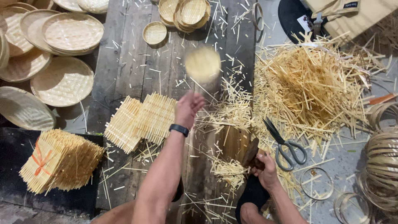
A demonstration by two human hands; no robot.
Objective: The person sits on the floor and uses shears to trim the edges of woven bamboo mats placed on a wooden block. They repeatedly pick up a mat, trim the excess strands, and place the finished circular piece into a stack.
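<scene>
- Bundle of pale woven bamboo mats tied with orange string point(58, 159): far left, on a dark mat.
- Loose square woven bamboo mats point(141, 120): fanned on the grey plank floor point(124, 62).
- Left hand point(188, 108): arm stretched forward, black wristband, fingers loose, grip empty; a blurred small round woven bamboo tray point(202, 64) just beyond, airborne.
- Right hand point(265, 168): low, curled round a dark wooden piece point(251, 152).
- Grey-handled scissors point(284, 145): just right, among straw offcuts.
</scene>
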